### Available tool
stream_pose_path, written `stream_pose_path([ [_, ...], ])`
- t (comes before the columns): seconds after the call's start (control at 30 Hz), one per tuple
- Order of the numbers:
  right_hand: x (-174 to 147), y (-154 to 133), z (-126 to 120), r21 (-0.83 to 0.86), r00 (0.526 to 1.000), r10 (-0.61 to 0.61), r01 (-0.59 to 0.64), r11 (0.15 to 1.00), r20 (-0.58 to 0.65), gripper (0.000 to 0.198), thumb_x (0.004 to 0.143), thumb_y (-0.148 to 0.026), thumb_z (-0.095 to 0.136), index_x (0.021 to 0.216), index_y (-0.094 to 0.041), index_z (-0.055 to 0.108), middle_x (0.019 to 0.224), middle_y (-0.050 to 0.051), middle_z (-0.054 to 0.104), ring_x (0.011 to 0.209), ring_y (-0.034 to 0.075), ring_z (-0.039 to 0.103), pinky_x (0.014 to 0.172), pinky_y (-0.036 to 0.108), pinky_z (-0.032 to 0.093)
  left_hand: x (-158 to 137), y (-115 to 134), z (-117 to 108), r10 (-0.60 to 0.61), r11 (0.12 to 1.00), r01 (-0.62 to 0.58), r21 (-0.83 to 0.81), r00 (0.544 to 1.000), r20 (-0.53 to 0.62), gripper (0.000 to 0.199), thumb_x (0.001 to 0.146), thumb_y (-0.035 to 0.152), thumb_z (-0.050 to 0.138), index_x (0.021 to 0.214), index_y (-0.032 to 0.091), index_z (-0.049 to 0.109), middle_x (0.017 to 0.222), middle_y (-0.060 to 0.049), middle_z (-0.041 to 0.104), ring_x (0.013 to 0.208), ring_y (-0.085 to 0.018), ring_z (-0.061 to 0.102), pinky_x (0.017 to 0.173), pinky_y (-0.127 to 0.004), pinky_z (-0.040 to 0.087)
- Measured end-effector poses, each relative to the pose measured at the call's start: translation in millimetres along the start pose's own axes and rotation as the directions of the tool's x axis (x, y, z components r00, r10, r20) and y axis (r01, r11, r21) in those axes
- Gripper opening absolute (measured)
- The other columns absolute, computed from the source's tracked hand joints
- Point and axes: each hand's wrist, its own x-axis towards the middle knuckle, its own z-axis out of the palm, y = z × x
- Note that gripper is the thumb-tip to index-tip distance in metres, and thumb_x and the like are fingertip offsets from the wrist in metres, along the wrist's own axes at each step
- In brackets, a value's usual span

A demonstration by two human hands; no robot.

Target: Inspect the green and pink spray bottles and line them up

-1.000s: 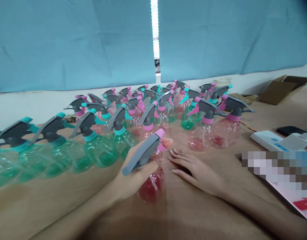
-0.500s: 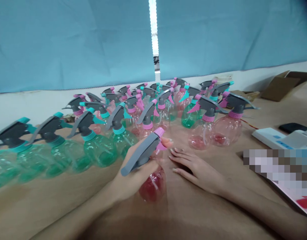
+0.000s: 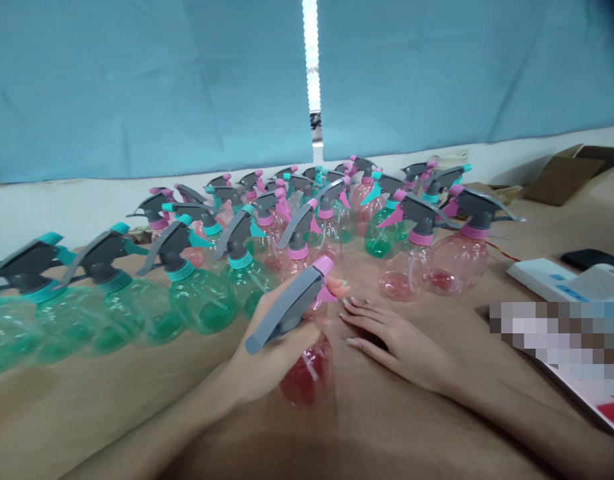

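Note:
My left hand (image 3: 271,340) is wrapped round the neck of a pink spray bottle (image 3: 309,380) with a grey and pink trigger head. Its fingers pass behind the head, and the tips show near the pink trigger. My right hand (image 3: 397,337) rests on the brown tabletop (image 3: 411,427) to the right of that bottle, palm down, fingers stretched out and holding nothing. Green spray bottles (image 3: 201,303) with teal collars stand in a row to the left. Beyond my right hand are two pink spray bottles (image 3: 457,263) side by side.
Several more pink and green spray bottles crowd the back of the table, in front of a blue curtain (image 3: 137,87). On the right lie a white device (image 3: 547,280), a black object (image 3: 594,259) and a partly blurred flat item (image 3: 567,373). An open cardboard box (image 3: 557,177) stands behind them.
The whole view has shifted very slightly. Both hands and the held spray bottle keep the same pose.

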Motion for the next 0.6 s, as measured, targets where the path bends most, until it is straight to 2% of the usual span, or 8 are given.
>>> stream_pose_path([
  [0.2, -0.2, -0.6, -0.6, 0.0, 1.0, 0.003, -0.003, 1.0, 0.002, 0.048, 0.095, -0.046, 0.045, 0.136, -0.022, 0.051, 0.144, 0.006, 0.047, 0.136, 0.024, 0.038, 0.112, 0.048, 0.032, 2.3, -0.2, -1.6, 0.014, 0.999, -0.016, 0.051, 1.0, 0.028, 0.007, 0.071, 0.025, 0.055, 0.077, 0.023, 0.059, 0.063, 0.003, 0.056, 0.057, -0.016, 0.053, 0.053, -0.026, 0.043],
  [0.43, -0.3, -3.2, -1.8, 0.016, 1.0, 0.005, -0.004, 1.0, -0.018, 0.044, 0.095, -0.043, 0.047, 0.135, -0.025, 0.052, 0.143, 0.005, 0.049, 0.135, 0.025, 0.039, 0.111, 0.049, 0.033, 1.3, -0.6, -3.7, 0.055, 0.998, -0.055, 0.001, 0.995, 0.081, 0.002, 0.075, 0.023, 0.052, 0.074, 0.022, 0.052, 0.065, 0.005, 0.051, 0.056, -0.012, 0.048, 0.052, -0.025, 0.041],
  [0.6, -0.6, -1.5, -0.7, -0.019, 1.0, 0.007, -0.007, 1.0, 0.001, 0.045, 0.095, -0.044, 0.046, 0.136, -0.024, 0.052, 0.144, 0.005, 0.048, 0.136, 0.024, 0.038, 0.112, 0.048, 0.032, -0.8, -0.3, -5.5, -0.008, 0.999, 0.006, 0.031, 0.998, 0.07, 0.009, 0.078, 0.028, 0.051, 0.071, 0.022, 0.051, 0.062, 0.004, 0.051, 0.058, -0.014, 0.051, 0.052, -0.026, 0.044],
])
